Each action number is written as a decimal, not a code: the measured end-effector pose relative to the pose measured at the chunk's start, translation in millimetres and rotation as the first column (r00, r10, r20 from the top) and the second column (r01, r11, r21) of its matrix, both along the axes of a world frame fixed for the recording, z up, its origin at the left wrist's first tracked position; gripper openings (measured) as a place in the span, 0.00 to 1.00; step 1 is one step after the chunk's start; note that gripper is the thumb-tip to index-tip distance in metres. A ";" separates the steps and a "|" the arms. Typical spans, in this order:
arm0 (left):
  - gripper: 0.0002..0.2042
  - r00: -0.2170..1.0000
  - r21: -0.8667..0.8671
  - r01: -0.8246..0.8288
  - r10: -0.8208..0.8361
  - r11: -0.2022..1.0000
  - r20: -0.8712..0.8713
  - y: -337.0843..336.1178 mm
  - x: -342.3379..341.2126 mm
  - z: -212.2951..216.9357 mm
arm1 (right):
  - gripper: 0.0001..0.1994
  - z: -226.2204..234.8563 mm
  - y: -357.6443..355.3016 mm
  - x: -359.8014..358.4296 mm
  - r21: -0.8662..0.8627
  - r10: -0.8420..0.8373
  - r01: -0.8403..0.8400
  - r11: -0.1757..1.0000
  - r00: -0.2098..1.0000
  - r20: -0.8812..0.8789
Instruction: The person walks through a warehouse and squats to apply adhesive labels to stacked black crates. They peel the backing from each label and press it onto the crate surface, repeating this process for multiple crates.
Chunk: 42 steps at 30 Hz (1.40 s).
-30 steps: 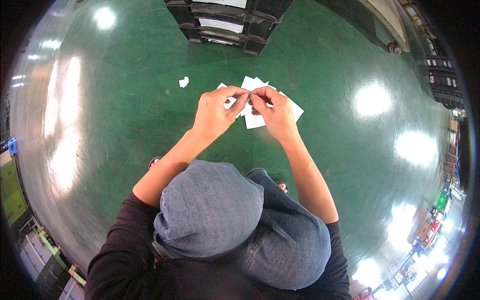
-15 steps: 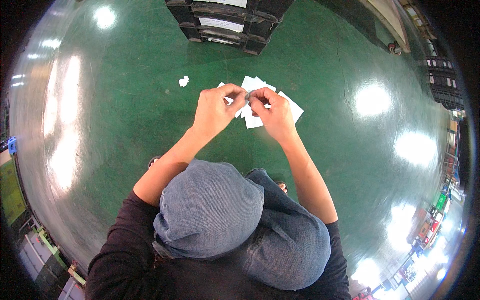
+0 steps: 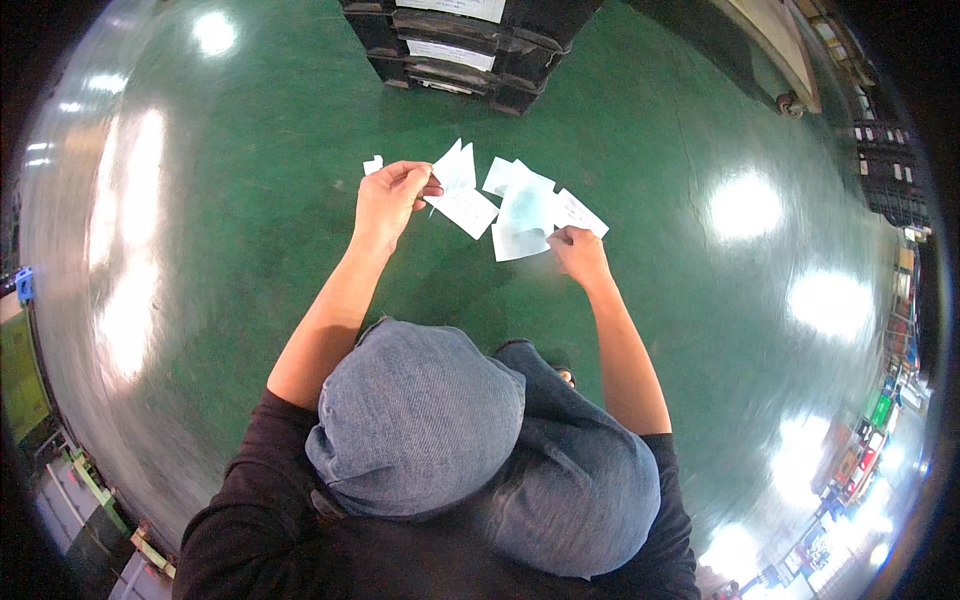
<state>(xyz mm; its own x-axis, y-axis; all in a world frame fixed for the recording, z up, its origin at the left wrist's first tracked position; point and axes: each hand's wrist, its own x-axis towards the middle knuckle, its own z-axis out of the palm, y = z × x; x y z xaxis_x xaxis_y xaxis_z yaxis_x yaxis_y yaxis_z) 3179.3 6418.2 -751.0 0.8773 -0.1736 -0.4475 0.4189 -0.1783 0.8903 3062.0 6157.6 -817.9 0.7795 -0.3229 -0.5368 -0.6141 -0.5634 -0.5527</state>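
Note:
My left hand [image 3: 393,205] is closed in a pinch beside a group of white paper slips [image 3: 466,212]. Whatever sits between its fingertips is too small to make out. To the right, my right hand [image 3: 581,254] has its fingers closed at the lower edge of a pale bluish, thin sheet [image 3: 525,208]. That sheet overlaps more white paper slips [image 3: 578,212], some with faint marks. A small crumpled white scrap [image 3: 373,164] lies just beyond my left hand, partly covered by it.
Black stacked crates [image 3: 470,60] with white labels stand ahead at the top. A wheeled piece of equipment [image 3: 790,104] is at the far right. The green floor [image 3: 250,250] reflects bright lights. My denim-covered knees [image 3: 420,420] rise below my hands.
My hands were together, pinching a small greyish thing over the papers. They have parted, the left moving left and the right moving down and right, uncovering the slips and bluish sheet.

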 end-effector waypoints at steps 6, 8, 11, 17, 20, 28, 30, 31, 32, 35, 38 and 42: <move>0.11 0.991 0.077 0.024 -0.034 0.997 0.131 -6.1 -7.8 10.8 | 0.25 56.5 44.3 41.3 0.694 -0.313 0.172 0.699 0.946 0.081; 0.11 0.982 0.090 0.056 -0.071 0.994 0.174 -9.5 -12.1 12.2 | 0.24 74.7 56.8 52.9 0.656 -0.275 0.200 0.728 0.961 0.011; 0.11 0.977 0.087 0.121 -0.134 0.989 0.167 -12.2 -15.4 11.6 | 0.19 79.6 63.4 58.8 0.591 -0.193 0.139 0.795 0.981 0.030; 0.11 0.995 -0.106 -0.101 0.100 0.989 -0.015 5.1 -0.9 5.9 | 0.14 21.8 24.3 29.9 0.464 -0.266 0.245 0.851 0.964 -0.022; 0.10 0.987 -0.139 -0.162 0.158 0.977 -0.035 14.1 3.1 3.3 | 0.16 -8.2 -0.4 14.5 0.366 -0.304 0.323 0.873 0.946 -0.109; 0.11 0.986 -0.104 -0.141 0.149 0.985 0.076 17.7 6.6 14.0 | 0.17 21.8 -7.1 18.5 -0.398 0.060 -0.083 0.914 0.996 -0.072; 0.12 0.987 -0.053 -0.117 0.122 0.992 0.105 19.5 7.4 21.0 | 0.17 52.7 4.1 39.0 -0.302 0.115 -0.074 0.950 0.986 0.121; 0.12 0.987 -0.035 -0.105 0.109 0.994 0.118 20.3 7.8 25.5 | 0.18 69.4 11.7 54.1 0.034 0.054 -0.061 0.998 0.986 0.160; 0.12 0.981 -0.025 -0.109 0.111 0.994 0.159 20.8 8.0 28.6 | 0.18 85.2 22.0 68.8 0.357 -0.023 -0.034 0.933 0.988 0.153; 0.11 0.954 0.074 -0.103 0.078 0.992 0.290 22.3 6.2 42.3 | 0.23 128.1 66.6 103.4 0.492 -0.026 -0.002 0.871 0.998 0.050; 0.07 0.788 0.274 -0.146 -0.055 0.950 0.613 24.6 1.8 55.5 | 0.20 158.0 102.3 132.1 0.556 -0.056 0.093 0.826 0.995 -0.084; 0.10 0.402 0.446 -0.234 -0.332 0.864 0.854 34.1 -1.9 68.9 | 0.21 173.3 120.5 143.2 0.539 -0.116 0.124 0.833 0.992 -0.049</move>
<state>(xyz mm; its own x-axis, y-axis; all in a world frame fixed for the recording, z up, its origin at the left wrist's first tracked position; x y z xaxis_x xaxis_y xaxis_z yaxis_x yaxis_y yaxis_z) 3177.3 6452.3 -682.2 0.7892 -0.2716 0.5508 -0.5784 -0.6302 0.5180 3205.3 6278.1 -644.6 0.7446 -0.0694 -0.6639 -0.6673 -0.0996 -0.7381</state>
